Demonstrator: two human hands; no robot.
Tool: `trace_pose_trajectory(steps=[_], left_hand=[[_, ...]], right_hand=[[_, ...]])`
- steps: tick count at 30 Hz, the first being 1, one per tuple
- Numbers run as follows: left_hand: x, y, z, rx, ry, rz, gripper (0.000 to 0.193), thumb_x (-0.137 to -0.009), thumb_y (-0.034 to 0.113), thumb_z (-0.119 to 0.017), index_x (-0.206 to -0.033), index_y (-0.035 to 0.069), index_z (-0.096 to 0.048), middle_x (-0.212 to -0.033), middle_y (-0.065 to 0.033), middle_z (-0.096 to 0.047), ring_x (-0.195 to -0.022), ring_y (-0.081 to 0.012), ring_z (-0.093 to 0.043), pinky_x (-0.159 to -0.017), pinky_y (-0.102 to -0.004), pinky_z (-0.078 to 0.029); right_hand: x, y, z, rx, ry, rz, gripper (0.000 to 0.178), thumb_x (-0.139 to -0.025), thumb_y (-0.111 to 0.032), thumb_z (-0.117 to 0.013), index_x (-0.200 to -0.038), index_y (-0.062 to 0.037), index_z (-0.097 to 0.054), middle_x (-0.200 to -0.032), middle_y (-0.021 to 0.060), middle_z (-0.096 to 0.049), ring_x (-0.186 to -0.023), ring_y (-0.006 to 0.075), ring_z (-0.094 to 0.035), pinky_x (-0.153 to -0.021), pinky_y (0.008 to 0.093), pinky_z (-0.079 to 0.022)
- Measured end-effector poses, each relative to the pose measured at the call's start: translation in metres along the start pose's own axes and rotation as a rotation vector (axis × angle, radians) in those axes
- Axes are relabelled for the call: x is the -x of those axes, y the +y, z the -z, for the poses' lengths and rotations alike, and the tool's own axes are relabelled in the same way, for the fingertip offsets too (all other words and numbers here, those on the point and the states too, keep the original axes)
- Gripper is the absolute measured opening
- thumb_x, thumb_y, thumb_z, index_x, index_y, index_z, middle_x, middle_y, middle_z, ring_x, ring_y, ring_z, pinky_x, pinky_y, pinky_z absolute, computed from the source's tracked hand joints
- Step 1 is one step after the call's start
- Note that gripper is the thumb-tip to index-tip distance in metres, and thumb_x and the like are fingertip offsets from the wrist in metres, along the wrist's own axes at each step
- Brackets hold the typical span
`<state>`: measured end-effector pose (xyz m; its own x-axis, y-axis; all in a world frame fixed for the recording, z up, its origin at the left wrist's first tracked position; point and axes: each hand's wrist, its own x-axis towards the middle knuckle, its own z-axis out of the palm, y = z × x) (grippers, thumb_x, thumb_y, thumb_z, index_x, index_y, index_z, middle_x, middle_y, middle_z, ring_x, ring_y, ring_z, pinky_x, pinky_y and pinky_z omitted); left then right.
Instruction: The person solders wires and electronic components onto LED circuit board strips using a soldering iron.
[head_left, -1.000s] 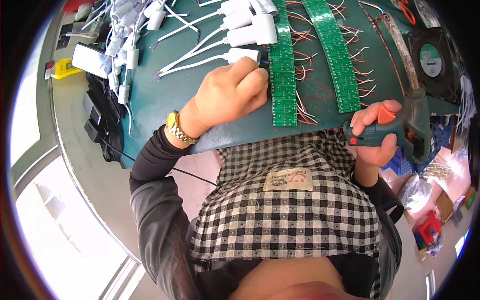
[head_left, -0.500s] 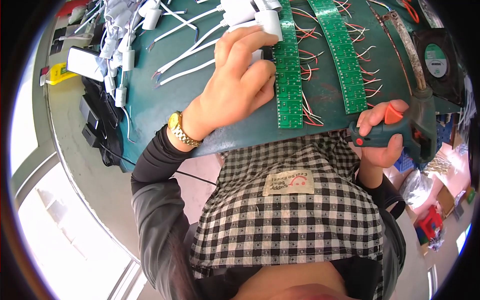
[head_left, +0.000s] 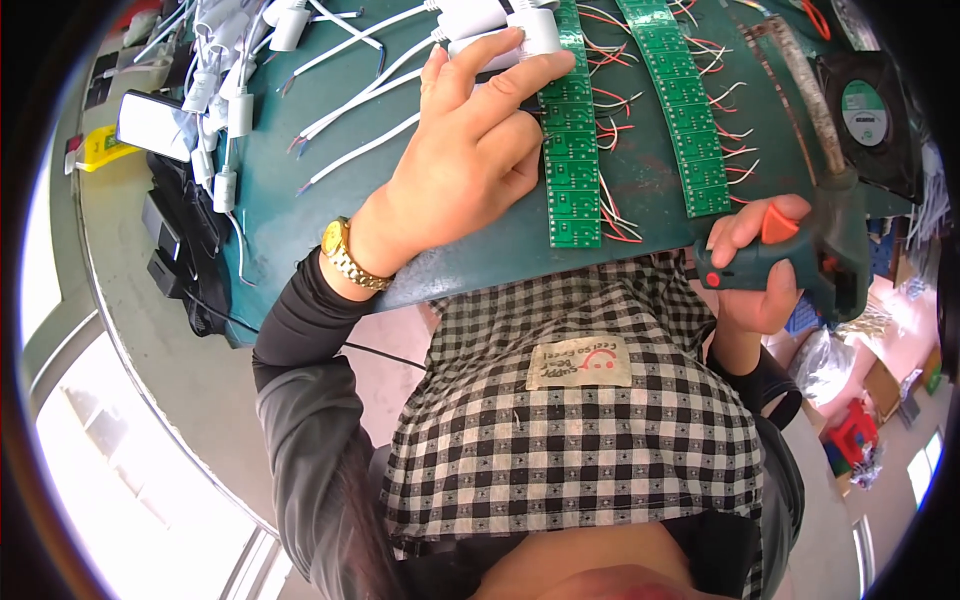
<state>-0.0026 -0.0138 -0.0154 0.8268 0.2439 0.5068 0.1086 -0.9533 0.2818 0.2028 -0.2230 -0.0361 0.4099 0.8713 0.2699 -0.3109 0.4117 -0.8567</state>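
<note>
white connector, partly under left grip, beside green circuit strip

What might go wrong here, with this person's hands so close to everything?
The left hand, at a white housing, overlaps the left board strip in view, so it might nudge the strip.

The loose red and white wires could snag on fingers.

The right hand holds a trigger tool; swung left, its metal barrel might knock the right board strip.
</note>
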Motion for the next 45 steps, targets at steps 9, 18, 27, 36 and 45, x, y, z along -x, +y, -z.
trace_pose_trajectory(steps=[9,18,27,36,45], left_hand=[[0.0,-0.004,0.006,0.094,0.03,0.009,0.016,-0.063,-0.002,-0.067,-0.068,0.004,-0.053,-0.123,-0.005,-0.059,-0.116,-0.0341,-0.048,-0.084,-0.0564,-0.04],[-0.002,-0.007,0.002,0.13,0.059,-0.019,0.017,-0.061,0.0,-0.068,-0.068,0.005,-0.054,-0.123,-0.0037,-0.059,-0.117,-0.0327,-0.048,-0.087,-0.0546,-0.04],[-0.006,-0.002,0.024,-0.027,-0.27,-0.032,0.014,-0.068,0.003,-0.066,-0.074,0.008,-0.053,-0.143,-0.0174,-0.038,-0.131,-0.0477,-0.028,-0.094,-0.0624,-0.028],[0.002,-0.003,0.01,0.067,-0.025,0.033,0.021,-0.059,0.005,-0.072,-0.074,0.009,-0.058,-0.131,-0.0011,-0.053,-0.121,-0.0321,-0.044,-0.09,-0.0642,-0.033],[0.003,-0.003,0.006,0.04,-0.047,0.023,0.021,-0.06,0.007,-0.073,-0.075,0.009,-0.058,-0.132,-0.0006,-0.052,-0.121,-0.0315,-0.044,-0.091,-0.0633,-0.033]], right_hand=[[0.015,-0.04,-0.032,0.561,-0.199,-0.354,0.028,-0.082,-0.012,-0.058,-0.105,0.0027,-0.053,-0.082,0.0145,-0.06,-0.065,0.0214,-0.06,-0.061,0.0307,-0.05],[0.046,-0.028,-0.03,0.174,0.066,-0.643,0.034,-0.084,-0.024,-0.059,-0.108,-0.001,-0.05,-0.095,0.0091,-0.054,-0.08,0.0156,-0.052,-0.074,0.0282,-0.042],[0.046,-0.03,0.0,0.953,-0.32,-0.569,0.027,-0.079,-0.021,-0.06,-0.096,0.0002,-0.057,-0.083,0.0063,-0.055,-0.077,0.0142,-0.051,-0.07,0.0271,-0.041],[0.026,-0.042,-0.04,0.683,-0.119,-0.501,0.024,-0.075,-0.013,-0.067,-0.096,-0.0004,-0.063,-0.083,0.0101,-0.066,-0.073,0.0188,-0.064,-0.062,0.0292,-0.049],[0.016,-0.046,-0.054,0.528,-0.006,-0.558,0.02,-0.073,-0.011,-0.063,-0.089,0.0018,-0.061,-0.08,0.0079,-0.059,-0.067,0.0142,-0.054,-0.061,0.0245,-0.044]])
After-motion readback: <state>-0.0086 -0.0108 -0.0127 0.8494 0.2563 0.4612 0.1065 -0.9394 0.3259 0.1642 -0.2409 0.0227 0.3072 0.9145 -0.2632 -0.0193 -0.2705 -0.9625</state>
